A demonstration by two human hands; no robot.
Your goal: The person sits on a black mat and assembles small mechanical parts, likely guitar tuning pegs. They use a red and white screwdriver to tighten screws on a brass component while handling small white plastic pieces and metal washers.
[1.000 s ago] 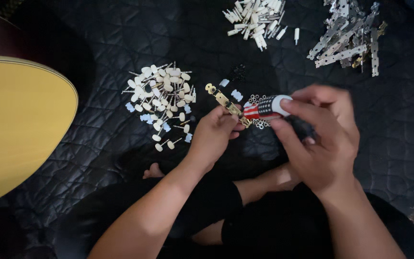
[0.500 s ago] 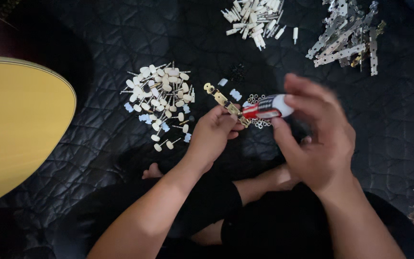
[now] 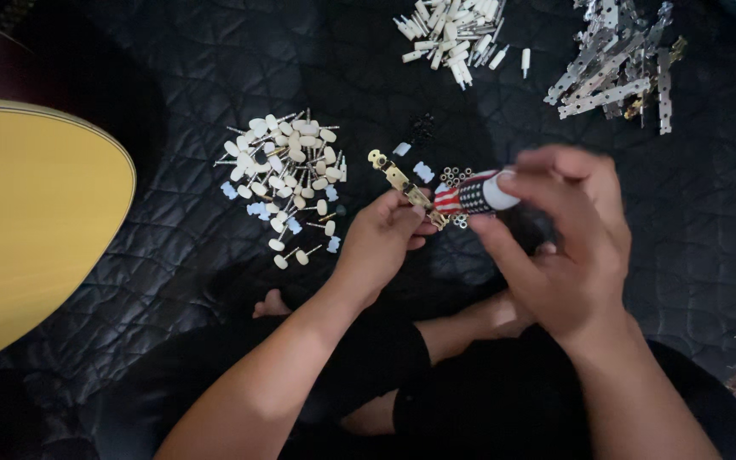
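While the person sits cross-legged on the black quilted mat [image 3: 215, 281], both hands meet just above the knees. Left hand [image 3: 382, 238] is closed, fingertips pinching the near end of a slim brass-coloured metal strip [image 3: 399, 181] that pokes up and away from it. Right hand [image 3: 568, 247] is curled shut around a small screwdriver with a red, white and dark patterned handle [image 3: 474, 194], its tip end aimed at the strip right beside the left fingertips. Under the tool lies a little scatter of tiny metal washers [image 3: 456, 177]. Beyond the left hand, a heap of cream-white knobs on thin metal pegs [image 3: 287, 170]; further out, white plastic pins [image 3: 453, 34] and silvery metal strips [image 3: 615, 72]. Risk here, I'd say: the strip is gripped by one end only, so a slipping tip could jab the left fingers or scatter those washers across the dark quilting.
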